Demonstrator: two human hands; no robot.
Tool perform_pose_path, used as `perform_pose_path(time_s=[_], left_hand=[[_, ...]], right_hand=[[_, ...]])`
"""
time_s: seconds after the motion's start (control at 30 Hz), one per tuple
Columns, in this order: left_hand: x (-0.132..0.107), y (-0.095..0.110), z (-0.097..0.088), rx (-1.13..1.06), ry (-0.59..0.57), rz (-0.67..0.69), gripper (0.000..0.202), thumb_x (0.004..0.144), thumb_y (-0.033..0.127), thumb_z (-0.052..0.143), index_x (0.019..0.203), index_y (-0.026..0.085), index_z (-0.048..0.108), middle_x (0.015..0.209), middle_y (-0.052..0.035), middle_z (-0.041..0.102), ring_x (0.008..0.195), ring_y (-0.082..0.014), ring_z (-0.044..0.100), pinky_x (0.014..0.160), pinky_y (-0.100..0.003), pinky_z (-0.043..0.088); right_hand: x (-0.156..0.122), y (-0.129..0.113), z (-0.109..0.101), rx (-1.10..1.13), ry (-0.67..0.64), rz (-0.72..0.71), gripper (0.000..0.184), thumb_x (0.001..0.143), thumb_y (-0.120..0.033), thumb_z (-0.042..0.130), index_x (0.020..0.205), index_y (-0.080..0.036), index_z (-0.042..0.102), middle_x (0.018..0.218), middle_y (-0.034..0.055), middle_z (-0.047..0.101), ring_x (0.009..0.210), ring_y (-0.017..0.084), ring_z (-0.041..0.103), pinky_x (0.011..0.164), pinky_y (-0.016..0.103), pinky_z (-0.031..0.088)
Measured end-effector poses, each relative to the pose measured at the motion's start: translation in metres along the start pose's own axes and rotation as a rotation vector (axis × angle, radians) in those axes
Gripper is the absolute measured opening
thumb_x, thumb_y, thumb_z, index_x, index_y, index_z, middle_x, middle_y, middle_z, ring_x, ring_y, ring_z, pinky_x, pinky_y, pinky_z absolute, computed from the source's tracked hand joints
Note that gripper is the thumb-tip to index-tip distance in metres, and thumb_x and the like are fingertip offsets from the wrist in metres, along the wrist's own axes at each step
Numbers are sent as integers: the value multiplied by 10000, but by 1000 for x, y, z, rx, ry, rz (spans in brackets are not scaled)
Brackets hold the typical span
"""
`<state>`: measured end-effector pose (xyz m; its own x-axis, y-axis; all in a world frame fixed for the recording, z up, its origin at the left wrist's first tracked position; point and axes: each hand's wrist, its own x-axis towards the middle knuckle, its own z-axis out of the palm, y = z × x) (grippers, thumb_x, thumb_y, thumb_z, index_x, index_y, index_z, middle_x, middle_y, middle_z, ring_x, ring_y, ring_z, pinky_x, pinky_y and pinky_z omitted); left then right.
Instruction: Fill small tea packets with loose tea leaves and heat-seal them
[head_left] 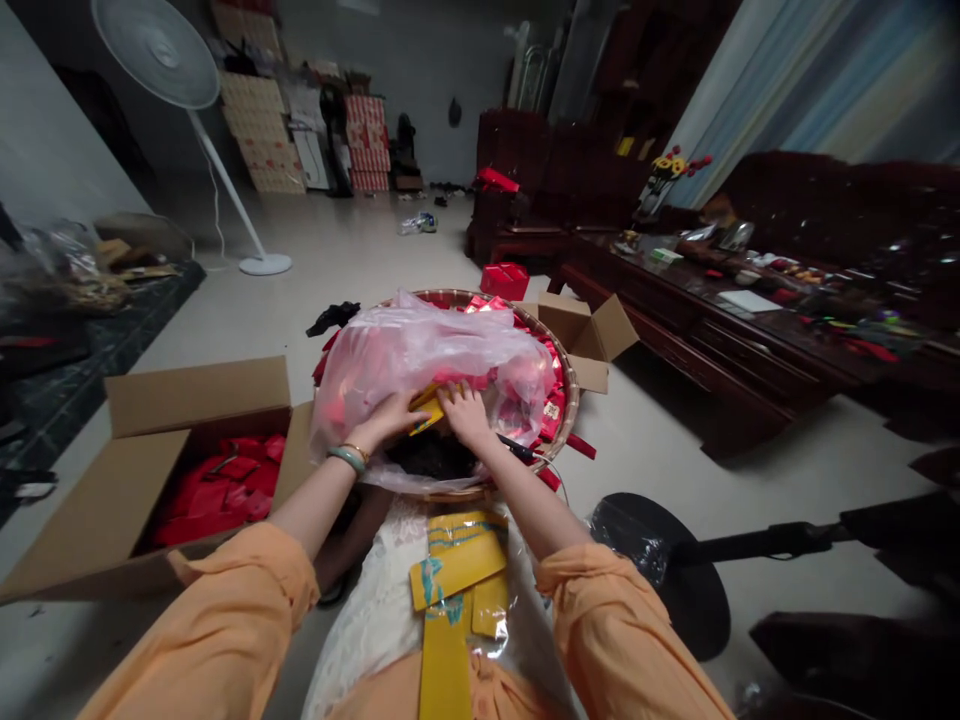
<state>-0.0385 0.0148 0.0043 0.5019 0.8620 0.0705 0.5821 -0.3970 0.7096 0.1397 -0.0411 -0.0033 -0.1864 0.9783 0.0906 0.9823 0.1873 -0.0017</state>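
A round woven basket (564, 420) sits on the floor before me, filled with red packets under a clear plastic bag (420, 350). My left hand (391, 414) and my right hand (463, 410) meet at the bag's near edge, both pinched on a yellow card (424, 408). A green bangle (345, 457) circles my left wrist. More yellow strips (454, 570) in clear wrap lie on my lap.
An open cardboard box (135, 470) holding red items stands at my left. A smaller open box (585, 335) lies beyond the basket. A long dark wooden table (675, 320) cluttered with items runs along the right. A standing fan (161, 45) stands at the far left. A black fan base (675, 570) lies at right.
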Motion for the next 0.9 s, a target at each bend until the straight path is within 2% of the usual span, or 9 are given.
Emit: perform_pose_path(time_s=[0.13, 0.27, 0.37, 0.43, 0.5, 0.57, 0.67, 0.77, 0.9], left_hand=[[6, -1, 0, 146, 43, -37, 308, 708, 258, 638, 1004, 178, 666, 986, -117, 710, 893, -234, 645, 800, -286, 459], [16, 0, -3, 237, 101, -66, 196, 758, 201, 567, 908, 172, 689, 914, -121, 714, 876, -229, 641, 806, -304, 453], [17, -2, -7, 243, 134, -61, 182, 763, 201, 561, 860, 174, 712, 910, -114, 717, 864, -230, 644, 799, -311, 458], [15, -3, -9, 215, 150, -52, 196, 780, 224, 550, 855, 178, 725, 908, -98, 726, 835, -224, 655, 777, -303, 470], [10, -5, -9, 174, 171, -49, 227, 804, 253, 531, 884, 182, 731, 920, -82, 733, 823, -217, 665, 759, -293, 482], [4, -5, -7, 135, 199, -53, 253, 820, 280, 519, 922, 186, 730, 947, -69, 735, 841, -214, 671, 755, -288, 494], [-4, -1, 1, 25, 268, -63, 243, 811, 302, 540, 925, 203, 731, 971, -53, 734, 878, -214, 676, 783, -300, 507], [-12, 8, 8, -75, 315, -79, 241, 803, 308, 554, 921, 197, 732, 964, -60, 734, 865, -221, 684, 779, -319, 518], [-21, 22, 10, -98, 353, -66, 293, 809, 331, 555, 957, 143, 725, 942, -101, 734, 821, -237, 688, 740, -331, 522]], right_hand=[[13, 2, 11, 43, -49, 36, 488, 944, -151, 230, 1426, -120, 297, 1472, 208, 292, 1342, 282, 291, 1052, 455, 255], [29, 9, 20, 91, -74, 56, 508, 918, -103, 266, 1425, -70, 274, 1435, 258, 333, 1324, 299, 336, 1062, 519, 227], [40, 16, 25, 163, -127, 38, 582, 849, -75, 405, 1413, -19, 273, 1431, 287, 318, 1329, 310, 330, 1065, 509, 242], [44, 23, 25, 225, -148, 11, 674, 770, -67, 510, 1406, -18, 293, 1434, 275, 324, 1319, 304, 348, 1071, 465, 270], [44, 29, 23, 287, -128, -6, 686, 751, -76, 526, 1404, -47, 320, 1433, 230, 358, 1306, 268, 376, 1073, 399, 300], [39, 31, 19, 337, -73, 2, 607, 819, -114, 445, 1413, -90, 326, 1427, 173, 396, 1301, 219, 391, 1066, 341, 327], [24, 21, 13, 496, 129, 51, 475, 913, -199, 321, 1376, -141, 409, 1356, 117, 500, 1245, 170, 460, 1026, 290, 378], [9, 5, 10, 662, 355, 118, 405, 936, -255, 328, 1271, -164, 538, 1240, 102, 596, 1136, 165, 549, 970, 273, 427], [-6, -7, 7, 735, 472, 153, 383, 949, -277, 329, 1185, -149, 602, 1138, 106, 642, 1050, 151, 591, 926, 247, 450]])
